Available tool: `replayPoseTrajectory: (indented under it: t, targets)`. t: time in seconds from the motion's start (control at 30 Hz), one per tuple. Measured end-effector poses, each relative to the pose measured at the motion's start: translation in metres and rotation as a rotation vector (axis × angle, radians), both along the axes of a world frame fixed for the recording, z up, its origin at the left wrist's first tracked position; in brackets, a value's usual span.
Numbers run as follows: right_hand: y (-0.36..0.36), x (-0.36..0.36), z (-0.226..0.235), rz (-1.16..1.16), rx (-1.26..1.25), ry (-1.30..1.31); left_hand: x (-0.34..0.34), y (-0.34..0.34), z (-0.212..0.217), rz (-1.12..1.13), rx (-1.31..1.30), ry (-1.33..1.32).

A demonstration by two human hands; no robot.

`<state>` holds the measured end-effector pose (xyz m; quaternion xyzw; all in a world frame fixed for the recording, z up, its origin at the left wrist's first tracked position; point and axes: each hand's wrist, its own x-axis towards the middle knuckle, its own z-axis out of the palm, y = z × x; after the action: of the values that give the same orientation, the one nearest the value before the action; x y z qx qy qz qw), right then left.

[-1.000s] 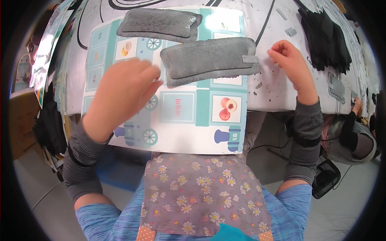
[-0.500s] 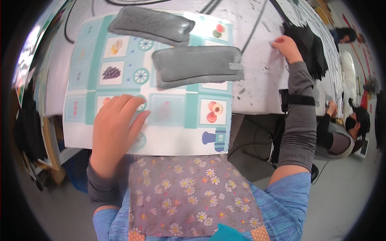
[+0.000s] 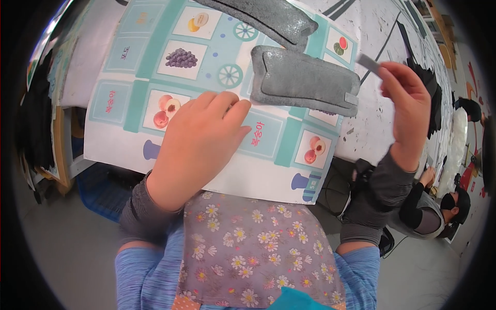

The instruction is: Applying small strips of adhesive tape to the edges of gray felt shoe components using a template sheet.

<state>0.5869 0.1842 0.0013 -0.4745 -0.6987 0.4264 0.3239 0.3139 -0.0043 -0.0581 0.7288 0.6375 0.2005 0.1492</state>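
Observation:
My right hand (image 3: 411, 101) is raised over the table, pinching a small grey strip (image 3: 368, 63) between thumb and fingertips. Just left of it lies a flat, padded grey fabric piece (image 3: 310, 80) with a small light-grey tab (image 3: 351, 98) at its right end. A second grey fabric piece (image 3: 268, 19) sits beyond, partly cut off by the picture's upper rim. Both pieces rest on a printed sheet (image 3: 121, 150) with fruit pictures. Over the sheet's near part is my left hand (image 3: 199, 139), fingers loosely bent, thumb apart, with no object visible in it.
A pile of black strips (image 3: 433, 85) lies on the white table (image 3: 369, 132) at the right. Another person (image 3: 426, 206) works farther right. A blue basket (image 3: 101, 194) stands low at the left. My flowered apron (image 3: 258, 253) meets the sheet's near edge.
The view has shifted. My right hand has come away from beside the black strips toward the nearer grey piece, now showing a grey strip. My left hand has moved right over the sheet.

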Motion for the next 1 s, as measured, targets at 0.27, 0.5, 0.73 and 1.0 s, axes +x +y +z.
replayPoseTrajectory:
  t: [0.27,0.5,0.73,1.0]
  targets:
    - [-0.043,-0.101,-0.037,0.178,-0.377,0.020,-0.006,0.004,-0.009,0.041,0.091,0.020]
    - [-0.033,-0.117,-0.043,0.253,-0.288,-0.246,-0.006,0.005,-0.015,0.078,0.058,-0.012]
    - [-0.029,-0.118,-0.048,0.241,-0.282,-0.281,-0.004,0.006,-0.020,0.071,0.079,0.027]
    - [-0.029,-0.117,-0.050,0.286,-0.231,-0.302,-0.003,0.009,-0.022,0.083,0.051,0.066]
